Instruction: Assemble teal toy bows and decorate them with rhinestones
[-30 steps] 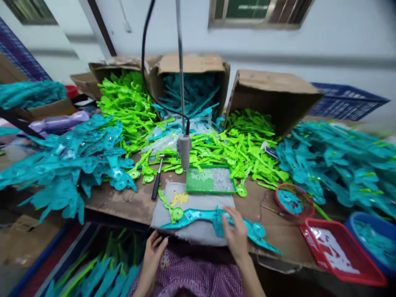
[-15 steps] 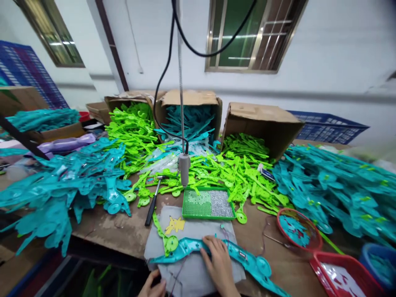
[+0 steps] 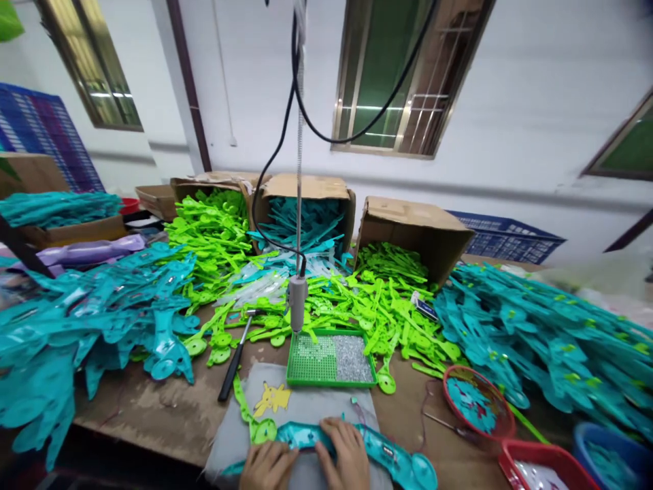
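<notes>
A long teal plastic part (image 3: 375,439), curved and hollow, lies on a grey cloth with a yellow cartoon print (image 3: 273,400). My right hand (image 3: 344,454) grips its middle, fingers across it and thumb at the near edge. Toward the part's left end, my left hand (image 3: 269,466) has its fingers closed over the near edge; the fingertips' exact hold is partly hidden. A bright green plastic arm (image 3: 264,430) with a round end touches the teal part just beyond my left hand. A small connector on thin wires (image 3: 354,401) shows behind the part.
A green tray (image 3: 312,361) of small metal pieces sits beyond the cloth, under a hanging electric screwdriver (image 3: 296,303). A hammer (image 3: 237,357) lies left. Piles of teal parts (image 3: 551,327) and green arms (image 3: 388,306) surround it. Red basket (image 3: 503,425), screwdriver (image 3: 443,422) and red tray (image 3: 505,463) are right.
My left hand has moved up and right from the cloth's near edge onto the teal part. My right hand stays on its middle. The view has tilted up, so the table sits lower.
</notes>
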Available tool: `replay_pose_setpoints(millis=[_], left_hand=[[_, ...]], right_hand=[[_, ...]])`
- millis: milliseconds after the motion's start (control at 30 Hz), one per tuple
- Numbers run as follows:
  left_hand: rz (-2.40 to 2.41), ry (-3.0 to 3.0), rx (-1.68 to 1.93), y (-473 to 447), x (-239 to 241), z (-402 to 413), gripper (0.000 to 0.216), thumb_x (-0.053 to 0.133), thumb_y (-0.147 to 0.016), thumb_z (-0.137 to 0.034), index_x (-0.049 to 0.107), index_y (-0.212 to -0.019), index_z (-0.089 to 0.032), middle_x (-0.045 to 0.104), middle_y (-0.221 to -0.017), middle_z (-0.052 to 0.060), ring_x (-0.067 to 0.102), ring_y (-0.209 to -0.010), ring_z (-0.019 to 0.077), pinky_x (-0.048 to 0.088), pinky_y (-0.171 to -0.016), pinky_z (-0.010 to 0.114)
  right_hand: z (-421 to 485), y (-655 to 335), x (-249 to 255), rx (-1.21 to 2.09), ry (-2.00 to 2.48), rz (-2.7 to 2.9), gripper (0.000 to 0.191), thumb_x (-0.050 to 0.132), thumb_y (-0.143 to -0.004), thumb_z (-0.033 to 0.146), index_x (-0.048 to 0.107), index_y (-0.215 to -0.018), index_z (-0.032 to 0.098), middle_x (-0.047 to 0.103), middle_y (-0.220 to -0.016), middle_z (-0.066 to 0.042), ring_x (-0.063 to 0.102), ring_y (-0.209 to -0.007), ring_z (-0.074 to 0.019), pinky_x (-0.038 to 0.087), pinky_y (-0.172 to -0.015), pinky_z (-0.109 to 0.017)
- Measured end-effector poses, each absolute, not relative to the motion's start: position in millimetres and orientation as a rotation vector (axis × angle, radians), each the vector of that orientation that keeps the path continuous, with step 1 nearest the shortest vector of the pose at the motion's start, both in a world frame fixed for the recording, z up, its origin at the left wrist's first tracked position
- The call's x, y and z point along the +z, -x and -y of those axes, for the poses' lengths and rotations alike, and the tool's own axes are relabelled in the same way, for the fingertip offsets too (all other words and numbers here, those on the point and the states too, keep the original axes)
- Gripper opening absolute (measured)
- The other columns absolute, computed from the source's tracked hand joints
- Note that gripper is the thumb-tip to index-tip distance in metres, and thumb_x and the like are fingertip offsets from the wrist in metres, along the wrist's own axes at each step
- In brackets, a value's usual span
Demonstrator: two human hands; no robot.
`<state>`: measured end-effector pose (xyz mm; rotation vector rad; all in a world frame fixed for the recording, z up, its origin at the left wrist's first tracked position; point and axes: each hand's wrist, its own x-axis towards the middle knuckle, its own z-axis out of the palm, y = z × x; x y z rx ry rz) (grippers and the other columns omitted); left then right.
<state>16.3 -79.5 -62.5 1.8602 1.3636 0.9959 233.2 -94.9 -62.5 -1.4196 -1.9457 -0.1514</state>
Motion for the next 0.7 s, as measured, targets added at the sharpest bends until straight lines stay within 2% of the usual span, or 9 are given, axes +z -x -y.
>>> replay_pose_setpoints(millis=[100,200,300,400,467,567,633,700], left_hand=[[-1.301,-1.786,1.061,-16,-48,85,0.015,0.069,-0.081,-0.04,0.08,-0.091,-0.038,0.078,-0.089,0.006,0.073,-0.088,0.0317,0.055,-0.087,0.045],[-1.339,-1.603,1.031,-19,-4,99,0.02,0.065,-0.086,-0.045,0.079,-0.091,-0.032,0.078,-0.092,0.006,0.072,-0.089,0.0299,0.054,-0.088,0.041],[-1.304,-1.599,0.736,-8,33,106,0.024,0.067,-0.084,-0.045,0.078,-0.097,-0.027,0.077,-0.089,0.006,0.07,-0.081,0.0261,0.054,-0.081,0.034],[-1.391,-1.746,0.496,25,48,117,0.029,0.066,-0.084,-0.034,0.075,-0.111,-0.026,0.074,-0.085,0.005,0.069,-0.082,0.025,0.052,-0.082,0.032],[-1.49,-1.867,0.312,47,55,130,0.031,0.063,-0.087,-0.03,0.072,-0.117,-0.024,0.071,-0.097,0.007,0.068,-0.087,0.0245,0.051,-0.085,0.032],[-1.537,-2.053,0.136,52,70,142,0.022,0.053,-0.094,-0.027,0.072,-0.104,-0.023,0.066,-0.106,0.01,0.066,-0.093,0.0247,0.049,-0.09,0.035],[-1.512,-2.229,0.188,39,81,130,0.021,0.049,-0.096,-0.022,0.07,-0.094,-0.021,0.065,-0.113,0.012,0.062,-0.107,0.028,0.044,-0.099,0.041],[-1.503,-2.364,0.364,24,87,100,0.02,0.047,-0.096,-0.015,0.066,-0.098,-0.018,0.062,-0.127,0.015,0.054,-0.125,0.0308,0.035,-0.108,0.049]], right_hand=[[99,-228,-49,-0.047,1.513,1.897,0.028,0.048,-0.1,0.042,0.069,-0.113,0.028,0.077,-0.106,-0.002,0.072,-0.099,-0.0203,0.054,-0.088,-0.034],[102,-222,-37,0.098,1.607,1.903,0.032,0.042,-0.103,0.043,0.069,-0.11,0.026,0.076,-0.106,-0.004,0.07,-0.101,-0.0208,0.049,-0.091,-0.036],[104,-222,-29,0.229,1.702,1.923,0.036,0.04,-0.103,0.043,0.067,-0.113,0.022,0.074,-0.111,-0.007,0.066,-0.106,-0.0218,0.042,-0.096,-0.038],[105,-224,-27,0.304,1.744,1.942,0.04,0.041,-0.103,0.047,0.065,-0.119,0.019,0.072,-0.118,-0.009,0.061,-0.112,-0.0229,0.036,-0.1,-0.037],[105,-225,-28,0.308,1.75,1.946,0.042,0.041,-0.102,0.049,0.064,-0.12,0.019,0.071,-0.12,-0.009,0.059,-0.113,-0.023,0.034,-0.101,-0.037],[106,-225,-29,0.295,1.754,1.954,0.044,0.04,-0.102,0.051,0.064,-0.121,0.019,0.071,-0.119,-0.009,0.058,-0.112,-0.0228,0.032,-0.1,-0.036],[107,-225,-30,0.283,1.771,1.96,0.045,0.039,-0.101,0.052,0.064,-0.12,0.019,0.071,-0.118,-0.009,0.058,-0.11,-0.0233,0.033,-0.099,-0.037],[106,-224,-30,0.267,1.795,1.965,0.045,0.039,-0.101,0.053,0.064,-0.119,0.019,0.071,-0.118,-0.01,0.058,-0.109,-0.024,0.033,-0.099,-0.038]])
